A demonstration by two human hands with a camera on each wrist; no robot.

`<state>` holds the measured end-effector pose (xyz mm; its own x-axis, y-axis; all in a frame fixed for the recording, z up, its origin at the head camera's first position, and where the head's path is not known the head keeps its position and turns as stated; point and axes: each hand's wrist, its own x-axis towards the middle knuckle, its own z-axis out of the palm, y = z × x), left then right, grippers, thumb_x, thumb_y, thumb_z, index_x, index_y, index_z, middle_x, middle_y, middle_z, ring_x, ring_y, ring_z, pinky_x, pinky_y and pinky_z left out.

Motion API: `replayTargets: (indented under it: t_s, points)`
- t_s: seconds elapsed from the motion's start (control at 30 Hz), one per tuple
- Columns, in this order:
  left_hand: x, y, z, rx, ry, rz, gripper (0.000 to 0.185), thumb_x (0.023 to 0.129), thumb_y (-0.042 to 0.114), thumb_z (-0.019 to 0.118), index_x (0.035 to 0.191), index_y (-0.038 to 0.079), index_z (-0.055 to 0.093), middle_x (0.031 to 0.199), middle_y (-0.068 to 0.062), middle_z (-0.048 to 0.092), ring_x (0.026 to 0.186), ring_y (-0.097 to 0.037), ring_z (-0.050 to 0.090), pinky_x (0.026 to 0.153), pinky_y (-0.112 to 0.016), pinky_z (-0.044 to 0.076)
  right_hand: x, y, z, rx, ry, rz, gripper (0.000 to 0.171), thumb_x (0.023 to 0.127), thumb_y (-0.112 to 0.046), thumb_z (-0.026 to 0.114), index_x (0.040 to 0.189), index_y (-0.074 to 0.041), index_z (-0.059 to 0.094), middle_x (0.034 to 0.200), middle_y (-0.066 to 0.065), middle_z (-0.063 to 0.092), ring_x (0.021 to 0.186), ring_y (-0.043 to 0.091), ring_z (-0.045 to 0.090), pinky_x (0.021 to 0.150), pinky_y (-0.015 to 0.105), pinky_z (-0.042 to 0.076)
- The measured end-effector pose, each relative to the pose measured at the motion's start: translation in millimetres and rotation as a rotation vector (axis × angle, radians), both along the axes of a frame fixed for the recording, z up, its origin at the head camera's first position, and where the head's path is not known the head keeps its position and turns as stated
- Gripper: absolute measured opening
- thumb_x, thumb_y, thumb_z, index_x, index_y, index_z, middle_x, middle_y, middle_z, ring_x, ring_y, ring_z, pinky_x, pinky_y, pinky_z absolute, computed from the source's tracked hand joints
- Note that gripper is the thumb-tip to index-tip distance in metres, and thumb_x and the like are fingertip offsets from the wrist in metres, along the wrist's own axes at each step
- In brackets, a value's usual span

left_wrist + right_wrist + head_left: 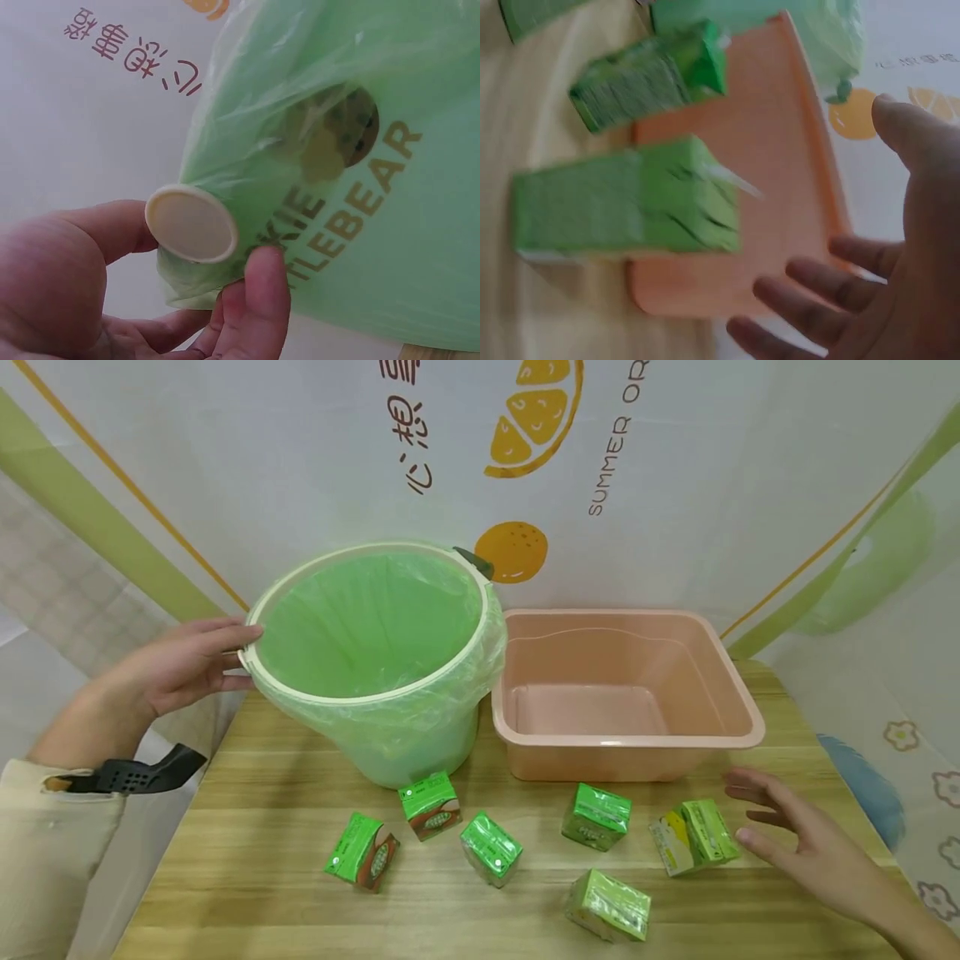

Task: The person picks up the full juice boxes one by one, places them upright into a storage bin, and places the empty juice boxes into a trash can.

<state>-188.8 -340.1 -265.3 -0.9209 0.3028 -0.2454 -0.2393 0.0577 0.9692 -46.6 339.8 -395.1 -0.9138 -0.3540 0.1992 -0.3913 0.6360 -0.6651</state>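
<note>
A cream bucket (375,693) lined with a green plastic bag (367,618) leans toward me at the back left of the wooden table (247,893). My left hand (217,656) holds it at its left side; in the left wrist view the thumb and fingers (259,296) curl round the round cream knob (191,223) on the bucket's wall. Several green drink cartons lie in front, among them one (429,804) against the bucket's foot and a yellow-green one (693,835) at the right. My right hand (757,814) hovers open just right of that carton (630,214), fingers spread and holding nothing.
An empty pink plastic tub (738,693) stands right of the bucket, touching it. A printed wall sheet with an orange-slice picture (536,414) closes the back. The table's left edge lies under my left forearm, and its right edge under my right hand.
</note>
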Motion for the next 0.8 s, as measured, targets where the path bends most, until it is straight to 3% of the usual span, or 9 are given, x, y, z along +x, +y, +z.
replayTargets:
  t_s: [0.17, 0.4, 0.53, 0.8]
  points:
    - [0.7, 0.1, 2.4, 0.002, -0.011, 0.017, 0.023, 0.110, 0.010, 0.044, 0.112, 0.010, 0.067, 0.102, -0.006, 0.070, 0.091, -0.017, 0.071, 0.079, -0.031, 0.061, 5.4, -14.8, -24.5, -0.072, -0.011, -0.031, 0.086, 0.085, 0.005, 0.079, 0.157, -0.005, 0.032, 0.149, -0.024, 0.039, 0.127, -0.012, 0.044, 0.092, 0.004, 0.042]
    - [-1.4, 1.3, 3.4, 0.052, -0.002, -0.009, 0.023, 0.109, 0.008, 0.044, 0.119, 0.013, 0.064, 0.105, -0.008, 0.069, 0.093, -0.019, 0.070, 0.080, -0.032, 0.061, 12.3, -31.5, -46.4, -0.098, -0.052, -0.148, 0.099, 0.079, -0.005, 0.088, 0.159, -0.012, 0.030, 0.150, 0.010, 0.046, 0.128, -0.016, 0.033, 0.097, 0.002, 0.032]
    - [-2.0, 2.3, 3.0, 0.084, 0.002, -0.017, 0.024, 0.109, 0.005, 0.044, 0.120, 0.012, 0.064, 0.103, -0.008, 0.071, 0.093, -0.018, 0.071, 0.080, -0.033, 0.061, 14.4, -38.1, -52.2, -0.133, -0.034, -0.166, 0.105, 0.074, -0.003, 0.090, 0.159, -0.015, 0.030, 0.148, 0.013, 0.046, 0.129, -0.015, 0.034, 0.098, 0.001, 0.028]
    - [1.7, 0.4, 3.9, 0.088, -0.006, 0.002, 0.024, 0.108, 0.004, 0.045, 0.119, 0.013, 0.065, 0.103, -0.007, 0.071, 0.092, -0.018, 0.071, 0.079, -0.033, 0.061, 12.6, -46.8, -60.6, -0.024, -0.031, -0.271, 0.093, 0.078, -0.012, 0.090, 0.156, -0.016, 0.039, 0.146, 0.020, 0.053, 0.120, -0.019, 0.035, 0.088, -0.001, 0.032]
